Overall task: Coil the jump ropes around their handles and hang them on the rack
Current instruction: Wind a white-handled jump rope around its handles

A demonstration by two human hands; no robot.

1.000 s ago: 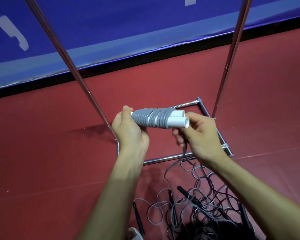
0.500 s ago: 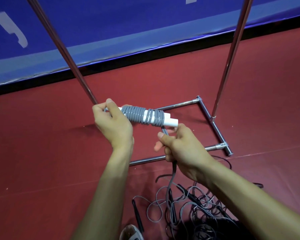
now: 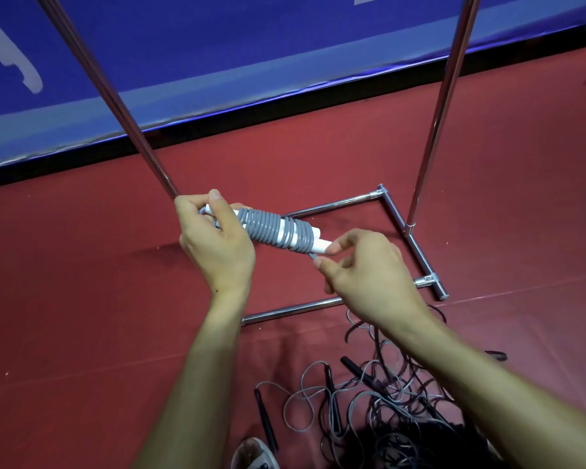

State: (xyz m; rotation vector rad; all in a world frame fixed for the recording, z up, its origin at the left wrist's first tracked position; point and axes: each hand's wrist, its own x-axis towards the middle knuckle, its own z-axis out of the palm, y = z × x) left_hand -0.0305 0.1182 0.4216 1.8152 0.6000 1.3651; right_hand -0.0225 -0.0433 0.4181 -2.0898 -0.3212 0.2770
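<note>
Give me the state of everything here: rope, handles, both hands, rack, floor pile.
Gray rope, coiled round the handles, end loose.
White handles, paired, mostly wrapped.
Left hand, grips the handles' left end.
Right hand, pinches the rope's loose end.
Rack, standing, nothing hung in view.
Pile of ropes, tangled on the floor.
</note>
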